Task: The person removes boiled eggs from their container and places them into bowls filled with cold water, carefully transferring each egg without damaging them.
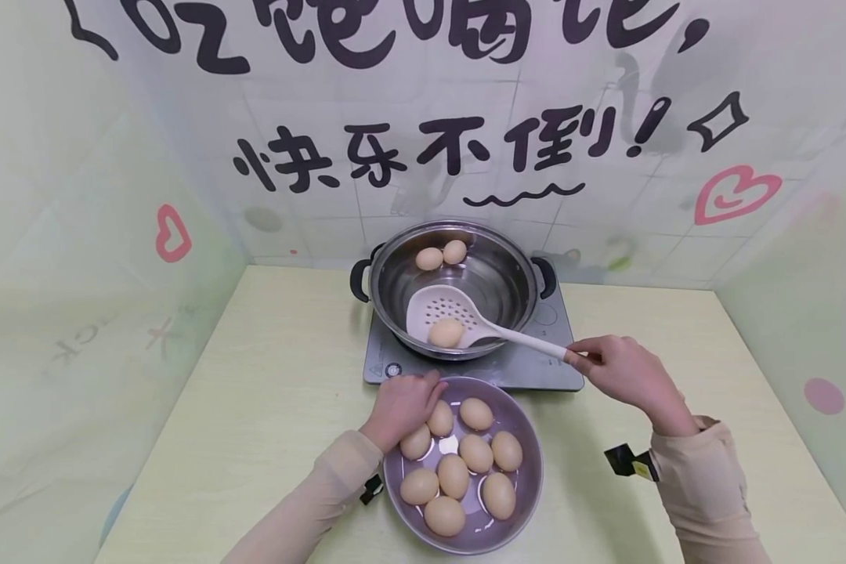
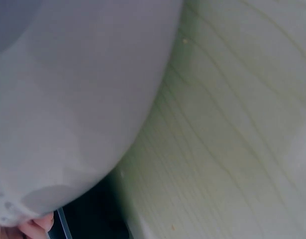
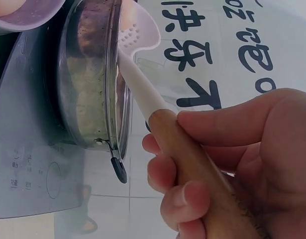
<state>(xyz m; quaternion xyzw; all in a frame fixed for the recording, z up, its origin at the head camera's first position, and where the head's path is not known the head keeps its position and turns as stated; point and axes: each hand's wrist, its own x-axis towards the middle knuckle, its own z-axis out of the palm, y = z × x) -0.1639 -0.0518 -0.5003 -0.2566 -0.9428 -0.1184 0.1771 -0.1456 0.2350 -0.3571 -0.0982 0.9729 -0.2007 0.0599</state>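
My right hand [image 1: 623, 376] grips the wooden handle [image 3: 185, 164] of a white slotted spoon [image 1: 440, 301]. One brown egg [image 1: 447, 333] lies in the spoon's perforated head, inside the near rim of a steel pot [image 1: 497, 286]. Two more eggs, one of them this egg [image 1: 429, 259], sit at the pot's far side. With its fingers at the upper left rim, my left hand [image 1: 403, 407] holds a purple bowl [image 1: 532, 470] in front of the pot. Several brown eggs [image 1: 454, 475] lie in that bowl. Mostly the bowl's outer wall [image 2: 83, 99] fills the left wrist view, with fingertips [image 2: 36, 226] at the lower corner.
The pot stands on a flat grey induction cooktop [image 1: 550, 376], its black side handles [image 1: 546, 278] sticking out left and right. A pale wood-grain table [image 1: 275, 376] lies beneath. Behind it hangs a light backdrop [image 1: 409, 102] with black lettering, and similar sheets flank both sides.
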